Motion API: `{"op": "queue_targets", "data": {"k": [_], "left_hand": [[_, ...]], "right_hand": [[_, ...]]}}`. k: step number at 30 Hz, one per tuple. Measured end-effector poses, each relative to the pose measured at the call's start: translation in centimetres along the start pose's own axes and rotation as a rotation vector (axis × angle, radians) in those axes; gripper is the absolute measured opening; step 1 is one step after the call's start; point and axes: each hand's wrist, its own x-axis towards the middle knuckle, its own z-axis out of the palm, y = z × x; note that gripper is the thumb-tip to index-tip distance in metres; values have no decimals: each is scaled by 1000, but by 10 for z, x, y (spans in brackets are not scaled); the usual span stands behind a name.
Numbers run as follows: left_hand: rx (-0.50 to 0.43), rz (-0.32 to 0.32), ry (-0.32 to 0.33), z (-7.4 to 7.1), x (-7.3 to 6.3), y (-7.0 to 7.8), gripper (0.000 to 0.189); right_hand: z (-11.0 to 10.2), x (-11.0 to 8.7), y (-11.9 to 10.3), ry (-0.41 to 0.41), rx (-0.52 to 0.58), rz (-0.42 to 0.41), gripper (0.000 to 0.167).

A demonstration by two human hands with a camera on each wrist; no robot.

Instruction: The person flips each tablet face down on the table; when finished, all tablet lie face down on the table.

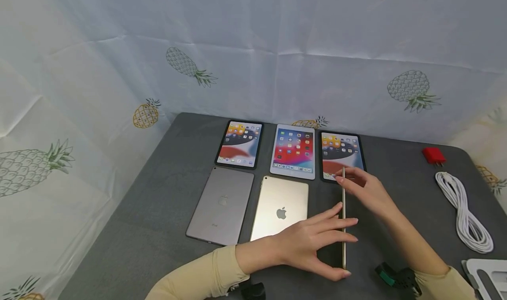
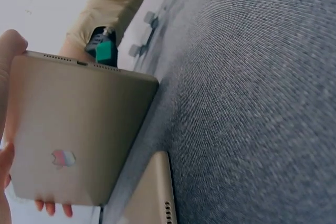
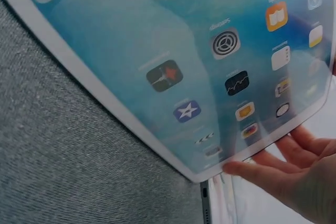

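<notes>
A gold-backed tablet (image 1: pixel 344 258) stands upright on its long edge on the dark table, seen thin from above. My left hand (image 1: pixel 306 245) holds it from the left, fingers over the top edge and thumb at the near end. At the far end my right hand (image 1: pixel 368 189) grips its edge between thumb and fingers. The left wrist view shows the gold back (image 2: pixel 79 114) with an apple logo. Its white-framed lit screen (image 3: pixel 126 40), with app icons, faces the right wrist view. Left of it another gold tablet (image 1: pixel 282 196) lies back up, partly behind my left hand.
A grey tablet (image 1: pixel 222 205) lies face down at left. Along the back lie three lit tablets: left (image 1: pixel 240 143), middle (image 1: pixel 293 150) and right (image 1: pixel 341 150). At right are a red charger (image 1: pixel 433 155), a coiled white cable (image 1: pixel 461 207) and a white slotted object (image 1: pixel 489 273).
</notes>
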Motion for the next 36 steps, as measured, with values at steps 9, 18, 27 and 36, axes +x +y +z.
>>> {"op": "queue_targets", "data": {"k": [9,18,27,36], "left_hand": [[223,40,4,9,16,5,65],[292,42,-35,22,29,10,69],[299,72,-2,28,30,9,66],[356,79,-54,33,31,12,74]], "right_hand": [[0,-2,12,3,270,-76,35],[-10,-8,22,-42,414,-165,33],[-29,-12,11,80,18,-189,37],[-38,-15,6,106,-142,-201,36]]}}
